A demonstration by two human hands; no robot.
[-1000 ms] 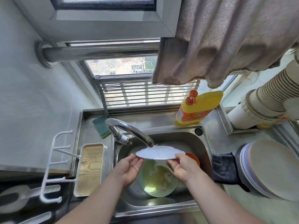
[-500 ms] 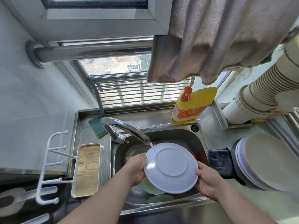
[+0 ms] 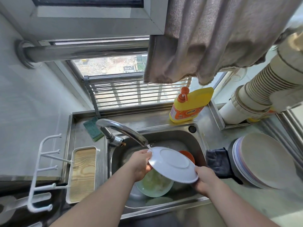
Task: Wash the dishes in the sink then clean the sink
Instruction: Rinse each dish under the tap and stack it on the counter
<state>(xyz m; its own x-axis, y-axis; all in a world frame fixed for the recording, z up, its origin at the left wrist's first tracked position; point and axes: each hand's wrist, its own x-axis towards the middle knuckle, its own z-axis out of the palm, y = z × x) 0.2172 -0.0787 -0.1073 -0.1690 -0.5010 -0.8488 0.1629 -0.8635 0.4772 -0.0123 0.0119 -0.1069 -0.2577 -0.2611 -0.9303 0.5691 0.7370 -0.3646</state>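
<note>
A white plate point(image 3: 173, 164) is held tilted, underside up, over the sink point(image 3: 199, 138), its far edge under the faucet point(image 3: 124, 130); it is gripped at opposite rims by the left hand point(image 3: 140, 165) and right hand point(image 3: 205, 181). A green plate point(image 3: 155, 185) lies in the sink below.

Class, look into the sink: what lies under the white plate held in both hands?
Under the white plate lie a soiled green plate and an orange dish, each partly covered. The sink floor beneath them is hidden.
</note>
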